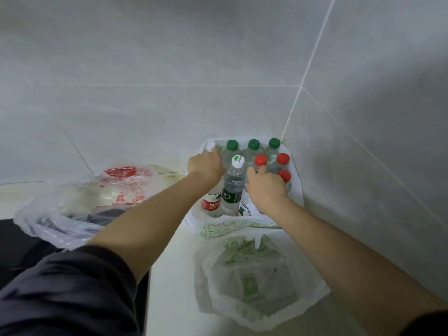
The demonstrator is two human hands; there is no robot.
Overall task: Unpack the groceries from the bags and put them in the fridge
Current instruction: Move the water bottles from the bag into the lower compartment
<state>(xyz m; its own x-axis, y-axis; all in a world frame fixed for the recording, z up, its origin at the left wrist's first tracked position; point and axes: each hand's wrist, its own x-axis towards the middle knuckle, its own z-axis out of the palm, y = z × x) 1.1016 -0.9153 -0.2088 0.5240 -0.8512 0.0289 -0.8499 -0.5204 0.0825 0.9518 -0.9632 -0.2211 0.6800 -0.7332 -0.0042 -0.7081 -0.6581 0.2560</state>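
Note:
An open white plastic bag (297, 187) with green print stands in the tiled corner, packed with several upright water bottles. Three green-capped bottles (253, 144) line the back, red-capped bottles (283, 159) fill the right, and a white-capped bottle (234, 180) stands in the middle. My left hand (206, 166) reaches into the bag's left side and grips a bottle with a red label (211, 203); its top is hidden under the hand. My right hand (265, 186) curls its fingers around a red-capped bottle (260, 160) by the neck.
A second white bag with green print (257, 282) lies closed on the pale counter in front. A clear bag with red print (97, 202) sits to the left. Tiled walls close off the back and right. A dark surface (21, 243) lies at the left.

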